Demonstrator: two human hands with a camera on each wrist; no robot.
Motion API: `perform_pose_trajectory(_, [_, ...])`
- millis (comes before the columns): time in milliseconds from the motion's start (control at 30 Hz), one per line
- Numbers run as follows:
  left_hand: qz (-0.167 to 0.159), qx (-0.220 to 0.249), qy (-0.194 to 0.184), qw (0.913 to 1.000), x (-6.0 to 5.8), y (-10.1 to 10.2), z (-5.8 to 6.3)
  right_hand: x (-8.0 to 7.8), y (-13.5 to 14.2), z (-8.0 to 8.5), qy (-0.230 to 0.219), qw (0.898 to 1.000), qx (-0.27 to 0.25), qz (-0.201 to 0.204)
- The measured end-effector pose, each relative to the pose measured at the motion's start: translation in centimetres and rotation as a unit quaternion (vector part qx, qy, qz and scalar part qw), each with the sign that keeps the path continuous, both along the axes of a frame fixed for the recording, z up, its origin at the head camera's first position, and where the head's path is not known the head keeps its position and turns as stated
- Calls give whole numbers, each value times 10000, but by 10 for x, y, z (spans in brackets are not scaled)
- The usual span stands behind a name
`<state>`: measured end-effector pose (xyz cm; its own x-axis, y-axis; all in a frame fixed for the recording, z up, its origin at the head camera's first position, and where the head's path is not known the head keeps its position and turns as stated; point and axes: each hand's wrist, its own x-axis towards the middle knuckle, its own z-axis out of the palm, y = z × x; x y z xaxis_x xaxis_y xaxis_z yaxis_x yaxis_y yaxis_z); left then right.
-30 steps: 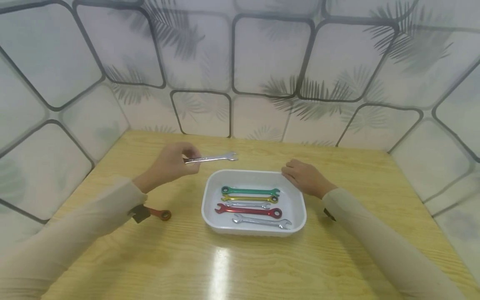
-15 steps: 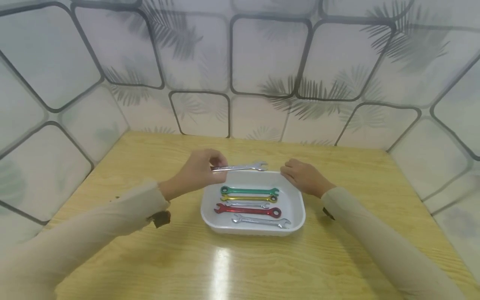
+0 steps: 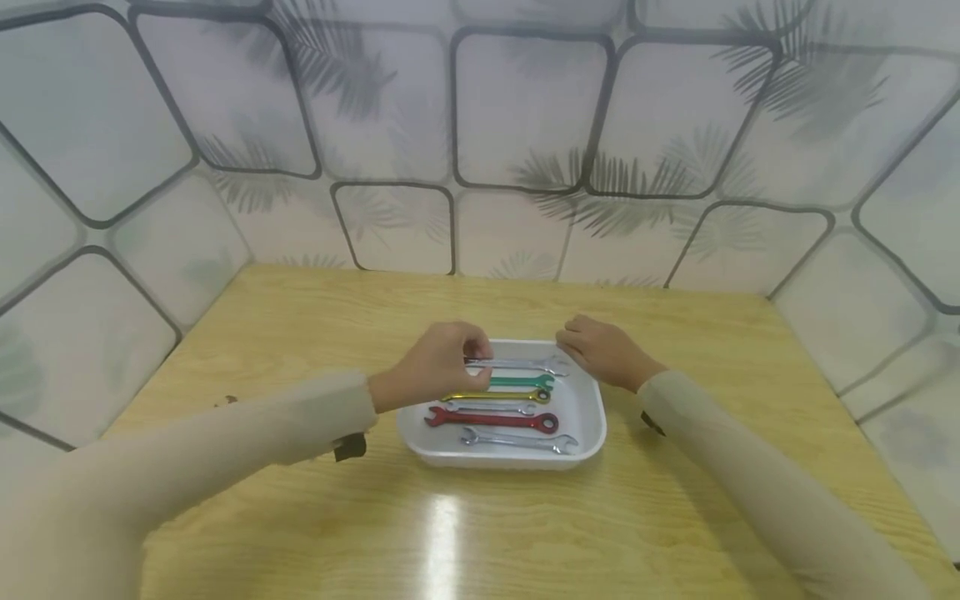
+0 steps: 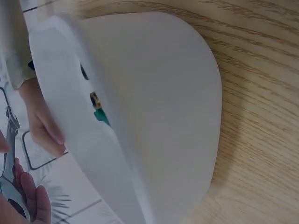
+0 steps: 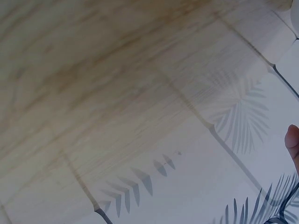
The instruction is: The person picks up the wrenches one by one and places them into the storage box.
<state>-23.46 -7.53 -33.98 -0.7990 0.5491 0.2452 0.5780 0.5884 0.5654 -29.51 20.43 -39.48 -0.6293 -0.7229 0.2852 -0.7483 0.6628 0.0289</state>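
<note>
My left hand (image 3: 442,358) pinches a silver wrench (image 3: 525,364) by its left end, with the open jaw pointing right over the far side of a white tray (image 3: 498,461). In the left wrist view the wrench (image 4: 10,149) lies between the thumb and curled fingers. Below it in the tray are a green wrench (image 3: 522,382), partly hidden by my hand, a yellow wrench (image 3: 498,396), a small silver wrench (image 3: 491,408), a red wrench (image 3: 491,419) and another silver wrench (image 3: 517,440). My right hand (image 3: 606,350) grips the tray's far right corner with bent fingers.
The tray stands on a light wooden table (image 3: 315,517). A small reddish end of a tool (image 3: 227,400) shows beyond my left sleeve, which covers the rest. Patterned walls (image 3: 510,225) close off the back and both sides.
My left hand has carried the silver wrench rightward and toward me, from left of the tray to over its far side. The left sleeve now covers the orange-red wrench. My right hand stays put.
</note>
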Motion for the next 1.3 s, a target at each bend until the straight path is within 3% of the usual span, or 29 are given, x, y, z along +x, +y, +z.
perform_pose_trajectory(400, [-135,-378,-372,9985,-6,17,-16,-2,-3,-2,146,9998,-59,146])
perform_pose_trajectory(800, [-316,-625,-384,9968,-20,30,-27,-3,-1,-3,116,9999,-13,55])
perform_pose_trajectory(1033, [-268,-768,-532,9953,-30,33,-37,-3,0,-4,136,9998,-52,101])
perform_pose_trajectory(1300, [-216,-1143,-506,9919,-33,34,-40,-3,2,-5,197,9996,-133,138])
